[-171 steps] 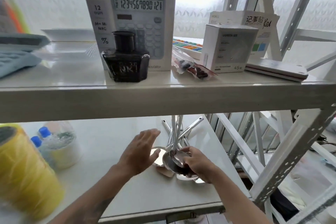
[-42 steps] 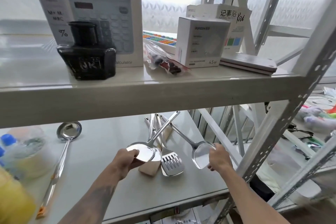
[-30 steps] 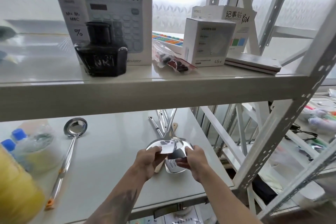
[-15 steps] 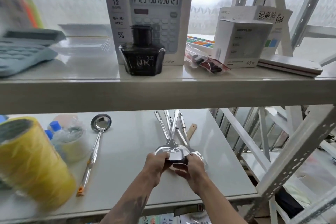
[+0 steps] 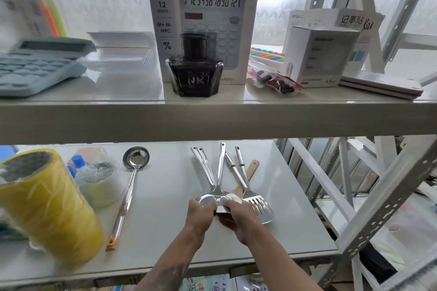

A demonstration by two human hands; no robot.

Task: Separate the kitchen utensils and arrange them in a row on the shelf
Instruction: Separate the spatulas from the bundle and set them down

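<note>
The lower shelf (image 5: 165, 231) is a pale, glossy board running under the upper shelf (image 5: 212, 120). On the upper shelf stand a tall calculator box (image 5: 203, 19), a blue calculator (image 5: 35, 66) at the left, a white box (image 5: 319, 54) at the right and a black ink bottle (image 5: 194, 71) in front of the calculator box; beside the bottle lies a clear bag (image 5: 274, 80) with small dark and red pieces in it.

On the lower shelf, a big yellow roll (image 5: 47, 208) stands at the near left. Just behind it is a clear wrapped bundle (image 5: 94, 177) holding bottles with blue caps.

The left hand (image 5: 201, 214) and right hand (image 5: 238, 217) meet at the middle of the lower shelf, fingers curled. Each grip is closed on the shiny heads of the stacked steel utensils (image 5: 217, 179), the left on a rounded blade, the right on a head beside it; which piece each hand holds cannot be told apart. The handles fan away from the person, overlapping. A slotted spatula (image 5: 257, 205) lies just right of the right hand, touching the pile, and a wooden handle (image 5: 248, 172) pokes out beneath.

A ladle (image 5: 127, 196) lies alone, well apart to the left, bowl far, handle near.
</note>
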